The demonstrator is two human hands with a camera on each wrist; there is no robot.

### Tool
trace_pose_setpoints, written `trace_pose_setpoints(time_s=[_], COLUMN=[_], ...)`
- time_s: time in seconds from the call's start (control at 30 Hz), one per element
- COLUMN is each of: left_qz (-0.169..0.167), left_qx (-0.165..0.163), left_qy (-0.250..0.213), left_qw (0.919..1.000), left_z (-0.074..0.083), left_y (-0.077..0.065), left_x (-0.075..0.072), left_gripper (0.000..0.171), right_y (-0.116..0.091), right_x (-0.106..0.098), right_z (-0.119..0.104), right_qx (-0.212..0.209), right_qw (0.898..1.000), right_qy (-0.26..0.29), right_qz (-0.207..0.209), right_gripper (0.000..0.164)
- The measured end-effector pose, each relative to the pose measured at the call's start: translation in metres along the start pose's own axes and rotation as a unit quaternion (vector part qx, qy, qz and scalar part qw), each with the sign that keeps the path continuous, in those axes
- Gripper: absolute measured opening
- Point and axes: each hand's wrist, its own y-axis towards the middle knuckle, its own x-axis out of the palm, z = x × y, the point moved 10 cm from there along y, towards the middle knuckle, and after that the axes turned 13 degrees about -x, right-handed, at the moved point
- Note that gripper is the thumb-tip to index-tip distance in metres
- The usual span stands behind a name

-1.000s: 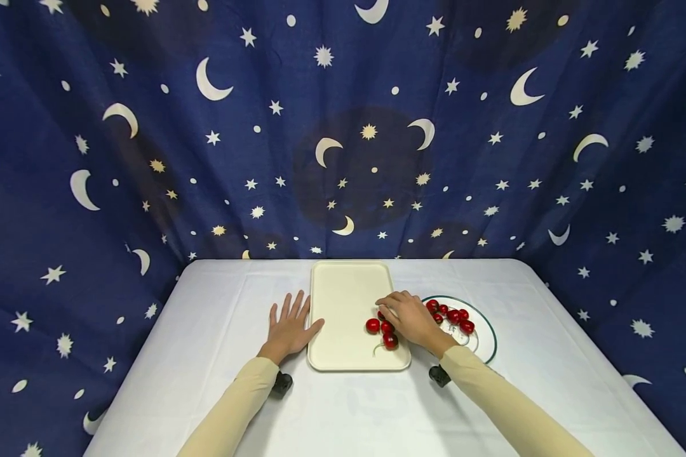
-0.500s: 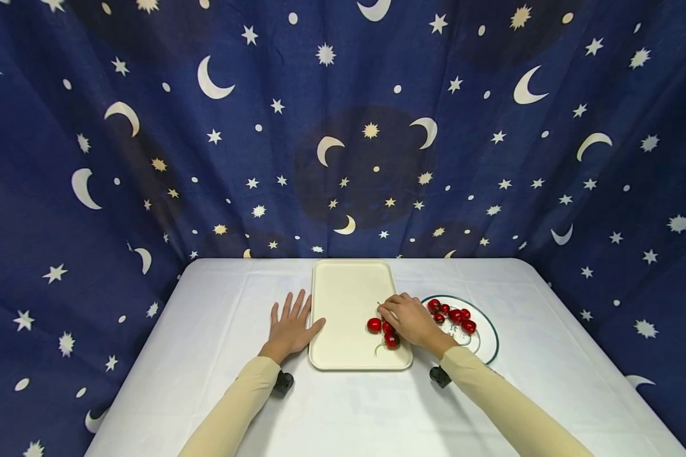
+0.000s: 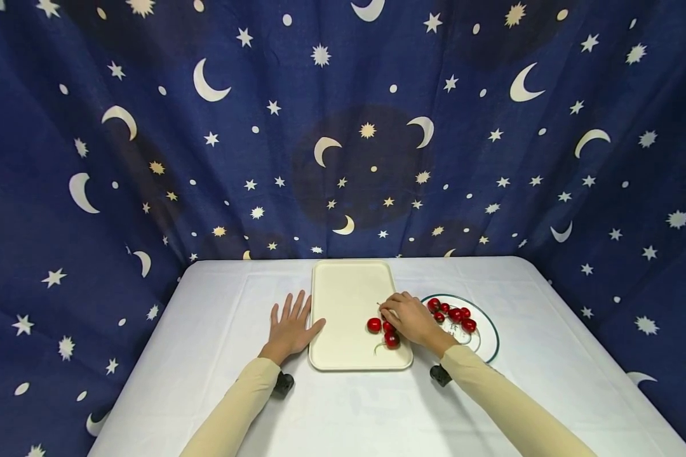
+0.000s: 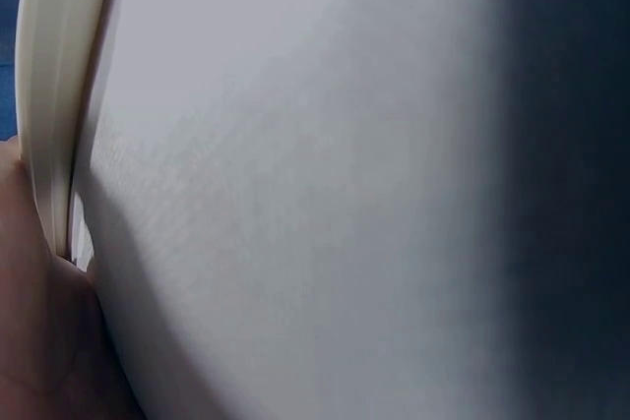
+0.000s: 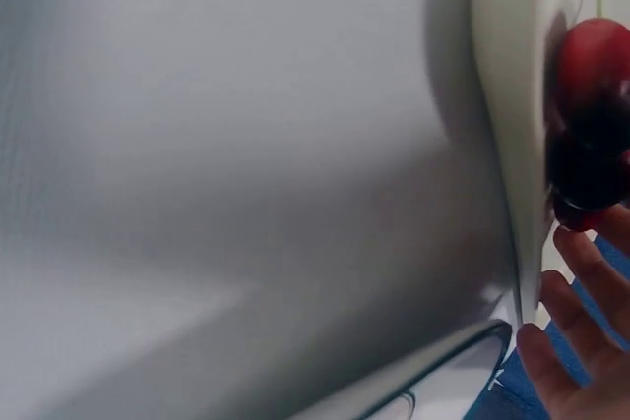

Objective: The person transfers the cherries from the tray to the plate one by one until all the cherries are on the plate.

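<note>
A cream rectangular tray [image 3: 349, 285] lies in the middle of the table, with several red cherries [image 3: 392, 340] in its right half. My right hand [image 3: 413, 320] reaches over the tray's right edge, fingers curled down round a cherry that they mostly hide; a stem pokes out past the fingertips. In the right wrist view, fingers [image 5: 581, 322] show beside dark red cherries [image 5: 596, 71]. Spread flat on the cloth, my left hand [image 3: 288, 331] rests at the tray's left side, its thumb over the rim. The left wrist view shows that tray rim [image 4: 59, 66] against the hand.
Right of the tray stands a white plate with a green rim [image 3: 483, 343], partly behind my right hand. Several more cherries [image 3: 455, 315] lie on it. A white cloth [image 3: 343, 412] covers the table, and a blue curtain [image 3: 343, 158] with moons and stars hangs behind.
My right fingers have closed in over the cherry at the upper end of the group, covering more of it. The left hand and the tray stay put.
</note>
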Motion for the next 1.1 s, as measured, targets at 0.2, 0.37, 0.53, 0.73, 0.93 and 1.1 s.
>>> trace_pose_setpoints(time_s=[0.2,0.37,0.53,0.73,0.93,1.1], left_qz=[0.000,-0.003,-0.002,0.003,0.004,0.006], left_qx=[-0.001,-0.002,-0.003,0.000,0.000,0.000], left_qy=[-0.004,0.000,0.003,-0.002,-0.002,-0.003], left_qw=[1.0000,1.0000,1.0000,1.0000,1.0000,1.0000], left_z=[-0.0010,-0.0020,-0.0020,-0.0011,-0.0008,-0.0008], left_y=[0.0001,0.0020,0.0030,0.0035,0.0028,0.0020], left_x=[0.0001,0.0024,0.0036,0.0023,0.0014,0.0013], left_gripper=[0.086,0.086,0.086,0.086,0.086,0.085], right_y=[0.0021,0.0039,0.0070,0.0080,0.0078,0.0059], right_x=[-0.0023,-0.0013,-0.0029,-0.0013,-0.0010,-0.0018], right_z=[0.0008,0.0026,0.0028,0.0048,0.0041,0.0047], right_qx=[0.010,0.007,-0.010,-0.012,-0.021,-0.015], right_qw=[1.000,1.000,0.999,0.999,0.999,0.999], right_qy=[0.010,0.019,0.021,0.031,0.033,0.036], right_qz=[-0.010,-0.021,-0.025,-0.038,-0.033,-0.030], right_gripper=[0.021,0.020,0.019,0.017,0.015,0.017])
